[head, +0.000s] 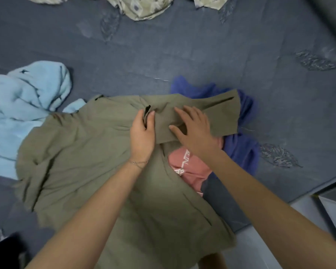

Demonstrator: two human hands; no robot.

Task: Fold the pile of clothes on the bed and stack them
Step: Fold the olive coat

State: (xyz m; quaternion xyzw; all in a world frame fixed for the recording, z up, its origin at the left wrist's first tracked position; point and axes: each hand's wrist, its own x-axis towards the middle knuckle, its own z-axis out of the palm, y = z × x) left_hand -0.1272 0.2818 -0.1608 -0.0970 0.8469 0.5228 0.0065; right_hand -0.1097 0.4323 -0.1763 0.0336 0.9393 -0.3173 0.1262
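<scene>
Olive shirt (81, 162) is closest to me, spread out on the bed (182, 45) with the collar end farthest from me. My left fingers (150, 118) are pinching a fold at the collar, right by the dark tag. My right fingers (190, 112) are spread wide and flat on the sleeve that's folded across the chest, gripping nothing. A pink top (188, 167) and a purple one (241, 150) poke out from under the right side. A light blue piece (21, 105) is bunched up on the left, touching the shirt.

Half-covered, unreadable white lettering on the pink garment (193, 171).
</scene>
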